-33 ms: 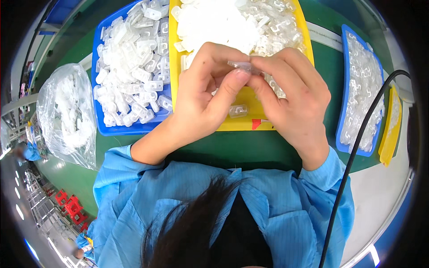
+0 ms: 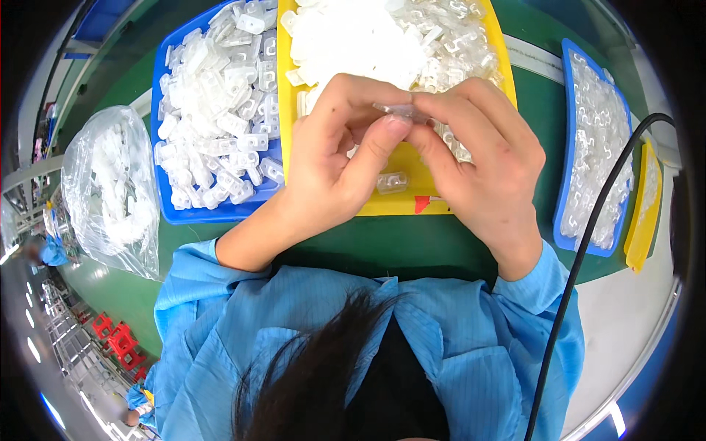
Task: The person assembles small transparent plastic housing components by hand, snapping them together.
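Note:
Above the yellow tray (image 2: 412,201), my two hands meet fingertip to fingertip around a small clear plastic part (image 2: 401,109). My left hand (image 2: 340,151) pinches it between thumb and index finger. From the other side, my right hand (image 2: 482,151) grips its far end the same way, and the fingers cover much of it. Just below lies another clear plastic piece (image 2: 392,182) on the tray floor. Behind my hands, the tray holds a heap of clear parts (image 2: 463,44) and a glaring white pile (image 2: 353,48).
At left stands a blue tray (image 2: 209,216) heaped with translucent parts, beside a clear plastic bag (image 2: 110,184) of white pieces. To the right are another blue tray (image 2: 565,231) and a narrow yellow tray (image 2: 638,246). A black cable (image 2: 588,239) arcs past my right arm.
The clear part has tilted very slightly between my fingertips. Both hands keep almost the same place and grip.

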Demonstrator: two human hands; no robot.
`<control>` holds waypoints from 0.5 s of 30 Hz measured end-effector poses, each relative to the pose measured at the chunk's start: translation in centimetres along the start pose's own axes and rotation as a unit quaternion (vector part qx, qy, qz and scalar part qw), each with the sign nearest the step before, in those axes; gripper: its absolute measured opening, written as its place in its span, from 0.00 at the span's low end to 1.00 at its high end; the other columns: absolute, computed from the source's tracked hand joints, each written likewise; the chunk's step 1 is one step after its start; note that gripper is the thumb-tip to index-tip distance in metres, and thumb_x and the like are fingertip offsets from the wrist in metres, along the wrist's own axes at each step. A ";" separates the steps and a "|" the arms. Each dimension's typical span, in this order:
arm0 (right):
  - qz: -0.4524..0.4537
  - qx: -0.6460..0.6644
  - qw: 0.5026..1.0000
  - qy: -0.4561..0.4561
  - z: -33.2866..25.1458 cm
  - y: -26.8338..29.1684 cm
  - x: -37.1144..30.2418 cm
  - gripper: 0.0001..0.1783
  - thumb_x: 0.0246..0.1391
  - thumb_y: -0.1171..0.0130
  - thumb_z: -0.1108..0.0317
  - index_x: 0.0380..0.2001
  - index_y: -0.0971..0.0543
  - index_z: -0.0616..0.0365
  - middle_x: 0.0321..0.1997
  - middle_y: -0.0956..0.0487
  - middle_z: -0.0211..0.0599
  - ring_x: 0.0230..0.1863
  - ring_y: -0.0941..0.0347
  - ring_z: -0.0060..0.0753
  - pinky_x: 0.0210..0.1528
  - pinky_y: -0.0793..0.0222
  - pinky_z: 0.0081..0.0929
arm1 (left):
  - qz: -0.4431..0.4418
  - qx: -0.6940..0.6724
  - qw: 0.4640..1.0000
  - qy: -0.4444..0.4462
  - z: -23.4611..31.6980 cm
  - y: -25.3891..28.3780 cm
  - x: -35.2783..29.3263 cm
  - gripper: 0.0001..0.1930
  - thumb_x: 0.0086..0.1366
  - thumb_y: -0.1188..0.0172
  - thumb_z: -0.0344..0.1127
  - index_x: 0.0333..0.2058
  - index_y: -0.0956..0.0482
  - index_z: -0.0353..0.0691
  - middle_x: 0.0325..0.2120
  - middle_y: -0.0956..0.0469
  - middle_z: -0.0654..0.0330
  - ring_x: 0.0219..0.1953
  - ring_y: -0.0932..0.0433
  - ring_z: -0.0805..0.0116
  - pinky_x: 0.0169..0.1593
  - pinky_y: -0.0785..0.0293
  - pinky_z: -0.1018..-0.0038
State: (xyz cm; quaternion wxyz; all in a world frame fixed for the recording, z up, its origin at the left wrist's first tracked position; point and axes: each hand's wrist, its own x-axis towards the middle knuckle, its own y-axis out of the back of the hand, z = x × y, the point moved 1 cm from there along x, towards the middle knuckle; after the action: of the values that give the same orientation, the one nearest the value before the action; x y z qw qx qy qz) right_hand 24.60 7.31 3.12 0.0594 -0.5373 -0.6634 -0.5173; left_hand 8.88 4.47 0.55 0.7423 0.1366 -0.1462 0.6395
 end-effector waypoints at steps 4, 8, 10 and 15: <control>-0.006 0.048 0.999 0.001 0.2 0.2 0.1 0.14 0.35 0.34 0.78 0.31 0.21 0.61 0.27 0.25 0.35 0.28 0.27 0.32 0.29 0.31 0.21 | 0.002 0.119 0.989 -0.084 -0.3 0.0 -0.1 0.11 0.63 0.48 0.24 0.44 0.33 0.31 0.34 0.21 0.53 0.41 0.21 0.70 0.44 0.25 0.76; -0.013 0.030 0.999 0.019 0.7 0.1 0.1 0.14 0.35 0.33 0.78 0.31 0.21 0.61 0.28 0.25 0.36 0.29 0.26 0.32 0.30 0.31 0.22 | 0.004 0.104 0.994 -0.039 -0.1 -0.1 0.2 0.11 0.64 0.48 0.25 0.45 0.33 0.30 0.34 0.21 0.54 0.39 0.21 0.70 0.42 0.24 0.77; 0.014 0.008 1.000 0.022 0.6 0.0 0.1 0.14 0.35 0.33 0.78 0.30 0.21 0.61 0.28 0.24 0.36 0.29 0.26 0.33 0.31 0.30 0.22 | 0.003 0.083 0.996 0.019 0.0 -0.3 0.2 0.11 0.64 0.49 0.25 0.45 0.34 0.30 0.34 0.21 0.54 0.40 0.21 0.70 0.42 0.25 0.78; 0.021 -0.022 0.999 0.018 0.5 0.0 0.0 0.13 0.35 0.33 0.77 0.29 0.21 0.62 0.29 0.24 0.36 0.29 0.27 0.34 0.30 0.30 0.23 | 0.045 -0.056 0.997 0.020 -0.3 -0.8 -0.1 0.09 0.66 0.52 0.26 0.45 0.34 0.32 0.36 0.24 0.57 0.37 0.25 0.79 0.37 0.30 0.85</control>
State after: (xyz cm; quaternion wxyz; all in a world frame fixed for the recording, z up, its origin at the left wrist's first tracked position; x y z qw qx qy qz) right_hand 24.84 7.74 2.90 0.0706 -0.5427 -0.6395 -0.5399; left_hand 9.64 4.38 0.22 0.7221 0.0754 -0.1727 0.6656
